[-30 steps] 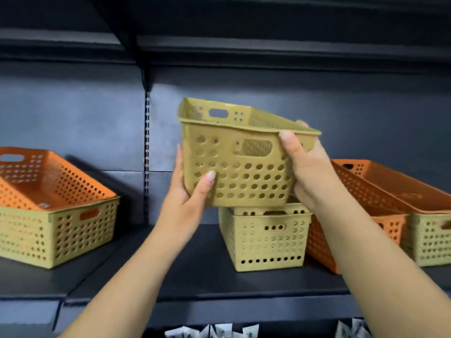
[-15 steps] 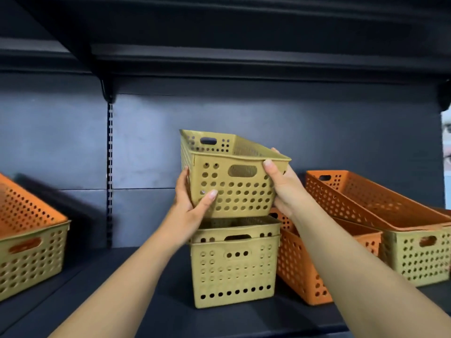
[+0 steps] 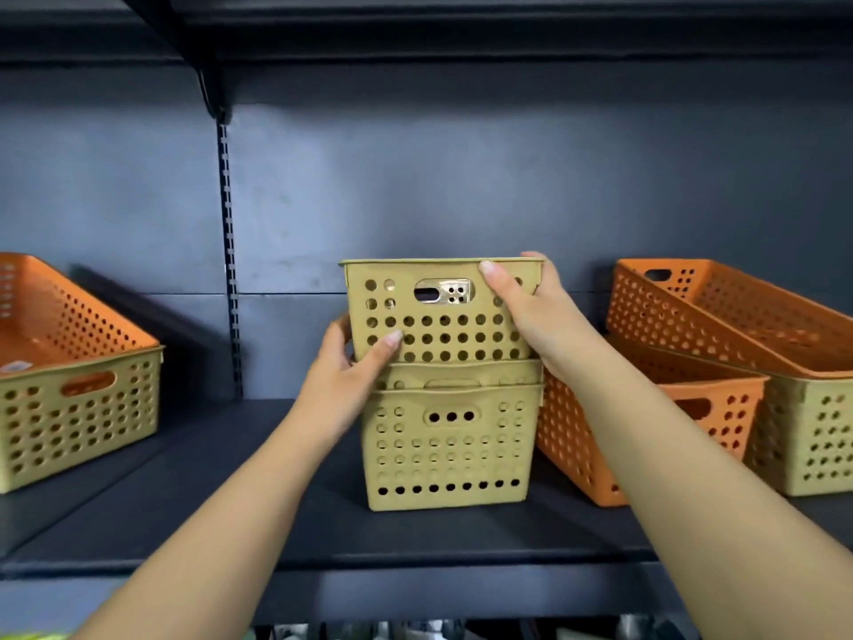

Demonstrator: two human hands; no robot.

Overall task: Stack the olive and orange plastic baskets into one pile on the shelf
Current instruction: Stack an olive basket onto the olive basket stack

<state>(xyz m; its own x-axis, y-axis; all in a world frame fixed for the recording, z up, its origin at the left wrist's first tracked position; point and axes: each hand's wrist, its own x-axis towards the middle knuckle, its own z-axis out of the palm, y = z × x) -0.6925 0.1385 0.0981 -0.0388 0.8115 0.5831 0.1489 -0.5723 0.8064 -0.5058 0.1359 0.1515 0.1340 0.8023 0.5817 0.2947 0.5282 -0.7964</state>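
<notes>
Both hands, left [image 3: 339, 381] and right [image 3: 531, 311], are gripping the olive basket [image 3: 443, 311], nesting it into the centre pile [image 3: 447, 445] on the shelf [image 3: 277, 524]. Next: pressing down, releasing.

At frame centre, the top olive basket [image 3: 443, 316] is olive-tan plastic pierced with rows of round holes, as is the olive stack [image 3: 447, 450] beneath it. Lower left, an orange basket [image 3: 55, 316] sits inside an olive basket [image 3: 78, 422]. At right, perforated orange baskets [image 3: 720, 316] adjoin another olive one [image 3: 817, 436]. The shelf [image 3: 277, 515] and back panel [image 3: 415, 191] are dark grey-blue.
</notes>
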